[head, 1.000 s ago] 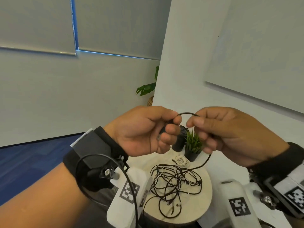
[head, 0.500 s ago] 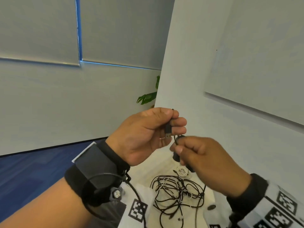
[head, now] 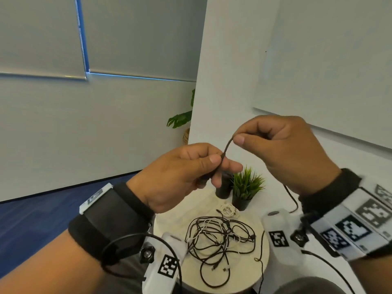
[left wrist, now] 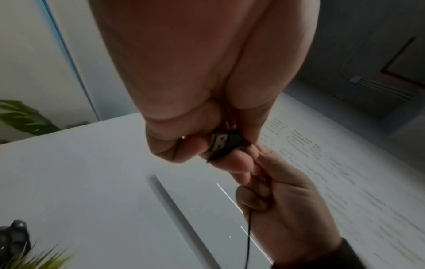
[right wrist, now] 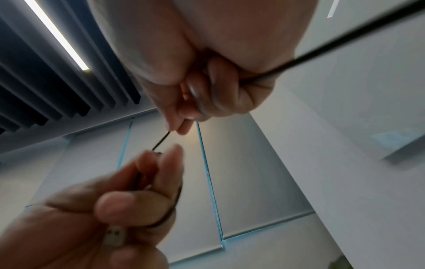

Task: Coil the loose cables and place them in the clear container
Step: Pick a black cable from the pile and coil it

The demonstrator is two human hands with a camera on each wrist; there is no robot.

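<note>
Cable in hand: black USB cable [head: 225, 152], held up in the air between both hands, above the small round table [head: 263, 270].
Left hand: the left hand [head: 180, 177] has its fingers curled around the plug end; the USB plug [left wrist: 222, 142] pokes out between thumb and fingers.
Right hand: the right hand [head: 282, 153] pinches the cord between thumb and first finger, a little above the left hand, with the other fingers curled in.
Rest of the cord: it hangs from the right hand down toward the table, I think, but the wrist hides part of it.
Pile: the tangled cables [head: 218, 240], black and white, lie in a heap on the table; a small white coiled cable [head: 228, 209] lies just beside the heap.
Nearby: a little potted plant [head: 246, 189] and a black cup [head: 223, 187] stand behind the pile.
Container: the clear one does not show in any view.
Could go wrong, snag: the hanging cord may be caught in the heap, so a pull could drag the whole pile off the table.
Could go wrong, bump: the swinging cord could tip the plant or the cup.
Could go wrong, slip: a thin cord in a light pinch can slide out, and the loop falls open.
</note>
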